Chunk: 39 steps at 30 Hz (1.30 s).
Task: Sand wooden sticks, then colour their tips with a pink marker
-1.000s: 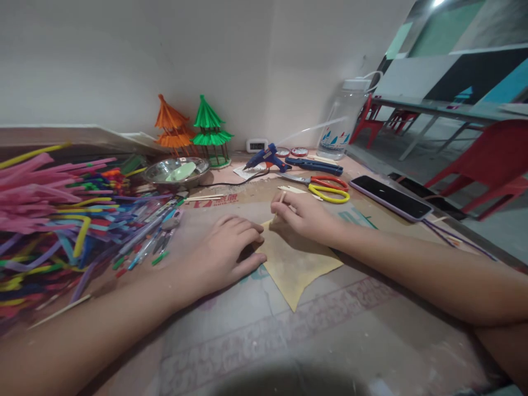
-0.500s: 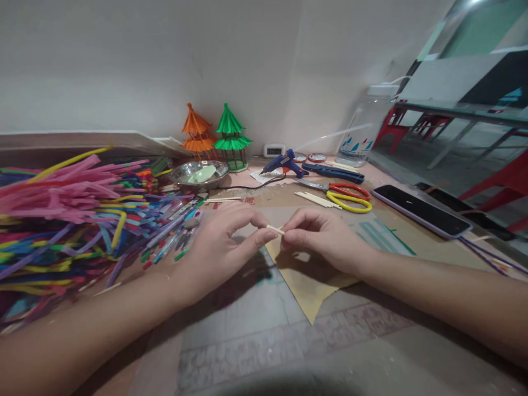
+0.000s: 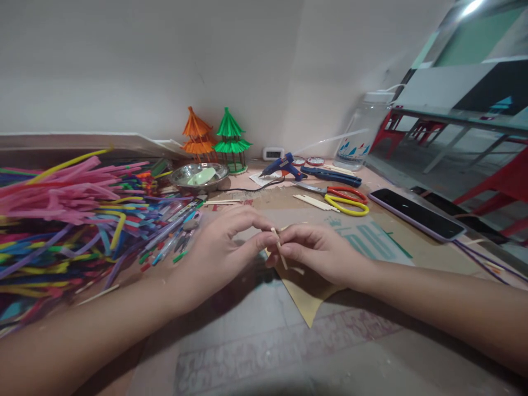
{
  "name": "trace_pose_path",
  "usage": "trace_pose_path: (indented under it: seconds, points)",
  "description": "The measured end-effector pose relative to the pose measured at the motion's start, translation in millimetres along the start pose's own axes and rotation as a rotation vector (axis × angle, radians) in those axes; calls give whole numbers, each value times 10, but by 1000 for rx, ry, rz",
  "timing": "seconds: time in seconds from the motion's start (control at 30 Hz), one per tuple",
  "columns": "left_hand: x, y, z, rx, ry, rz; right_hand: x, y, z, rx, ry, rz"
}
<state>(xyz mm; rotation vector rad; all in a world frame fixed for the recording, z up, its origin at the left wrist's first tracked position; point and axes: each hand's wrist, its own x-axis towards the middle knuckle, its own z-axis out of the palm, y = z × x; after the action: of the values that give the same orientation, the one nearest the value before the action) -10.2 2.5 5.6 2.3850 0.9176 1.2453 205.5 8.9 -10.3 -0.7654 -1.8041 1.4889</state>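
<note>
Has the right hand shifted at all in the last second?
Yes. Judged against the scissors, the right hand has drawn back toward the wearer, uncovering the short sticks it partly hid.

Dim, greyish light covers the frame; a glaring white lamp (image 3: 472,7) flares at the upper right. Soft shadows lie beneath the bare left hand (image 3: 225,247) and bare right hand (image 3: 319,250) at centre. A round, shiny metal bowl (image 3: 193,187) left of centre catches pale highlights. Towards the edges (wide-angle stretching shows), the fuzzy pink stems (image 3: 74,187) and red plastic chair (image 3: 497,187) look soft.
</note>
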Motion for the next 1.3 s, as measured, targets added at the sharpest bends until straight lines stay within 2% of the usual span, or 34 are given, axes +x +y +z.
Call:
trace_pose_path:
  seconds: [0.13,0.23,0.3,0.37,0.47,0.57,0.67,0.87,1.0,1.07,1.13,1.17,1.23,1.3]
  points:
    - [9,64,-25,4,-12,27,-21,-40,31,-73,16,15]
    - [61,-2,-92,64,1,16,6,-97,-14,-158,61,59]
    - [119,-169,-161,194,24,4,70,-124,-139,-372,152,57]
    - [178,-428,-235,392,2,27,161,-118,-348,-711,253,2]
    - [222,-864,-325,724,-185,37,282,-40,-724,-1131,288,-15]
    - [200,-1167,-366,875,-320,-28,331,65,-982,-1352,308,-49]
    - [166,-1254,-370,891,-364,-49,315,120,-1016,-1388,320,-115]
    - [177,-1188,-380,922,-383,-100,242,89,-780,-1380,247,-177]
    - [197,-1168,-386,918,-358,-146,240,121,-719,-1338,206,-199]
    - [203,-1063,-360,893,-332,-149,243,148,-714,-1312,208,-241]
    - [195,-854,-296,825,-289,-153,228,159,-696,-1280,220,-328]
    - [183,-718,-250,758,-247,-163,211,154,-677,-1271,229,-388]
    - [140,-427,-140,326,-149,-270,155,121,-613,-1268,220,-538]
    - [78,-182,-29,-26,-151,-343,81,65,-521,-1266,143,-691]
